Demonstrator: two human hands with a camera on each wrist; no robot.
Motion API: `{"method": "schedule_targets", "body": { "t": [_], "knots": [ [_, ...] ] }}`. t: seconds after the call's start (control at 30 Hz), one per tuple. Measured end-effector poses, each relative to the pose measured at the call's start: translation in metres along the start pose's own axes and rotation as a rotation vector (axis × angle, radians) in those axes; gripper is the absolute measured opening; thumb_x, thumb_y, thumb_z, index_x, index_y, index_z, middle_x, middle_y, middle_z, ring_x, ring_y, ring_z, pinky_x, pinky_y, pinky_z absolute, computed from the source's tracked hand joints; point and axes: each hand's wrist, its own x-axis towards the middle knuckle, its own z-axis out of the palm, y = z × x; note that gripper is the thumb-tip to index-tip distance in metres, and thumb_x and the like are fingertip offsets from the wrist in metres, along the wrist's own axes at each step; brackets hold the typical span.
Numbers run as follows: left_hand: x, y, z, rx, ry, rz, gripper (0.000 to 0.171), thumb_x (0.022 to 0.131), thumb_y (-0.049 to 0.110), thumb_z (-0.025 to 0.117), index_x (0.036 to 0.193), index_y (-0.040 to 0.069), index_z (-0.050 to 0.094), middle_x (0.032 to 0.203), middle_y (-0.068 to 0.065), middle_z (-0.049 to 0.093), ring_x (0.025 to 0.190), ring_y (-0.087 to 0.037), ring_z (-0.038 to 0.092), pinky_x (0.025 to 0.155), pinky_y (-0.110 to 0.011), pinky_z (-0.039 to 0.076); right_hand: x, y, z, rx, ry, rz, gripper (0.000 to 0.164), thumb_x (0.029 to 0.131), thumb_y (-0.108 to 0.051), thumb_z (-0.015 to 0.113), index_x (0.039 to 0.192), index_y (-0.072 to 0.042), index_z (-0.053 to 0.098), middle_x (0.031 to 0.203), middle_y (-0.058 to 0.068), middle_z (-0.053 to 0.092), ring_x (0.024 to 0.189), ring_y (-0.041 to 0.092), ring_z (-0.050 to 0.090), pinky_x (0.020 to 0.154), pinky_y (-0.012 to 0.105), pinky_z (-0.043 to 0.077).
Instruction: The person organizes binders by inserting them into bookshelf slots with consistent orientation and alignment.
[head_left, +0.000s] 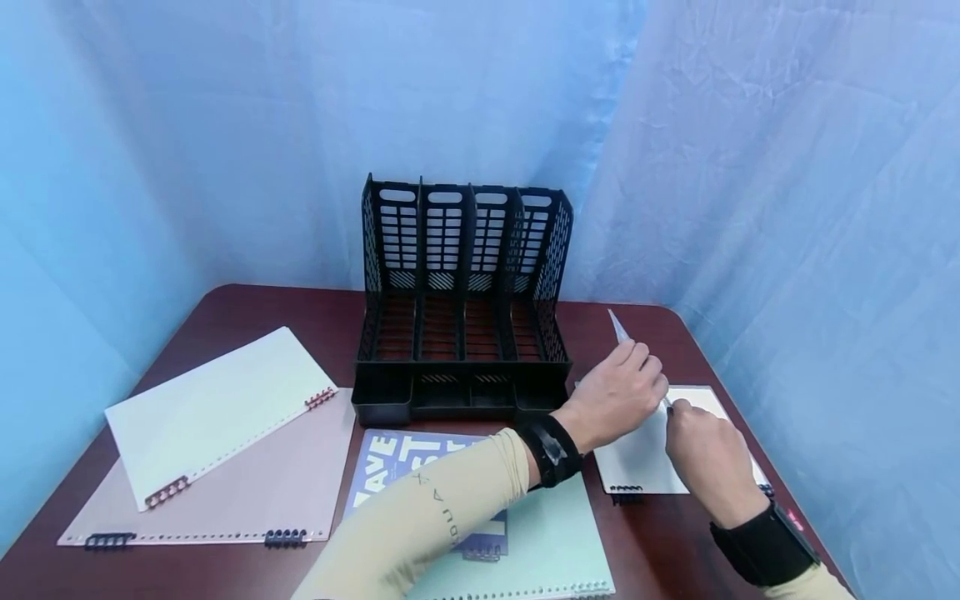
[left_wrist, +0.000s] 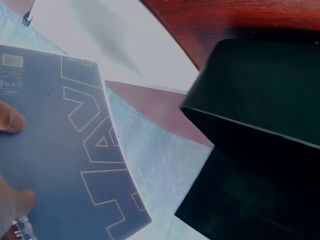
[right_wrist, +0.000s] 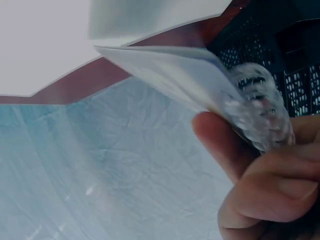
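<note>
Both hands hold a thin spiral notebook [left_wrist: 60, 145], seen nearly edge-on in the head view, over the right side of the table. Its blue cover carries outlined letters, and a clear plastic coil [right_wrist: 260, 110] binds one edge. My left hand [head_left: 618, 393] grips the notebook, its far tip poking out past the knuckles. Curled at the near end, my right hand [head_left: 711, 450] pinches it beside the coil. Fingertips [left_wrist: 11, 120] lie on the cover in the left wrist view. Beneath the hands lies a white spiral notebook [head_left: 630, 458], partly hidden by them.
A black file organiser [head_left: 459, 410] with upright dividers stands at the back middle. A purple notebook [head_left: 367, 467] on a pale green one [head_left: 558, 525] lies under my left forearm. On the left, a white notebook [head_left: 225, 408] overlaps a pinkish one [head_left: 292, 492]. Blue curtains [head_left: 300, 125] surround the table.
</note>
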Motion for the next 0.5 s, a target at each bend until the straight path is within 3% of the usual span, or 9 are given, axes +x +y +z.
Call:
{"method": "schedule_targets", "body": {
  "t": [0.13, 0.23, 0.3, 0.4, 0.5],
  "knots": [
    [-0.004, -0.006, 0.004, -0.053, 0.057, 0.023, 0.040, 0.100, 0.004, 0.028, 0.127, 0.016, 0.056, 0.123, -0.002, 0.058, 0.119, -0.023, 0.046, 0.108, -0.036, 0.026, 0.001, 0.000, 0.001, 0.035, 0.030, 0.036, 0.024, 0.084, 0.000, 0.056, 0.063, -0.003, 0.045, 0.046, -0.001, 0.028, 0.036, 0.012, 0.029, 0.035, 0.031, 0.029],
    [-0.008, -0.011, 0.016, -0.131, 0.121, 0.057, 0.042, 0.101, 0.007, 0.035, 0.143, 0.008, 0.037, 0.146, -0.014, 0.038, 0.138, -0.030, 0.023, 0.114, -0.041, 0.011, 0.002, 0.000, 0.001, 0.071, 0.066, 0.061, 0.015, 0.084, -0.002, 0.060, 0.070, 0.003, 0.055, 0.046, 0.000, 0.034, 0.036, 0.013, 0.036, 0.037, 0.035, 0.038],
    [-0.012, -0.017, 0.022, -0.185, 0.165, 0.067, 0.049, 0.101, 0.009, 0.039, 0.148, 0.003, 0.026, 0.153, -0.020, 0.020, 0.141, -0.032, 0.008, 0.114, -0.043, 0.006, 0.003, 0.001, 0.001, 0.092, 0.107, 0.069, 0.013, 0.083, -0.002, 0.062, 0.073, 0.005, 0.057, 0.046, 0.001, 0.037, 0.036, 0.013, 0.039, 0.038, 0.036, 0.040],
    [-0.020, -0.029, 0.027, -0.258, 0.249, 0.014, 0.052, 0.101, 0.017, 0.041, 0.146, -0.001, 0.025, 0.154, -0.023, 0.014, 0.141, -0.033, 0.004, 0.114, -0.042, 0.010, 0.005, 0.002, 0.001, 0.118, 0.173, 0.072, 0.017, 0.085, -0.003, 0.060, 0.070, 0.003, 0.054, 0.047, 0.005, 0.041, 0.037, 0.013, 0.038, 0.036, 0.034, 0.036],
    [-0.032, -0.042, 0.032, -0.368, 0.296, -0.101, 0.055, 0.097, 0.025, 0.045, 0.142, -0.004, 0.032, 0.151, -0.022, 0.024, 0.141, -0.032, 0.013, 0.113, -0.041, 0.016, 0.006, 0.003, 0.000, 0.136, 0.228, 0.080, 0.020, 0.087, -0.005, 0.057, 0.069, 0.000, 0.051, 0.049, 0.008, 0.044, 0.038, 0.013, 0.034, 0.037, 0.032, 0.030]
  ]
}}
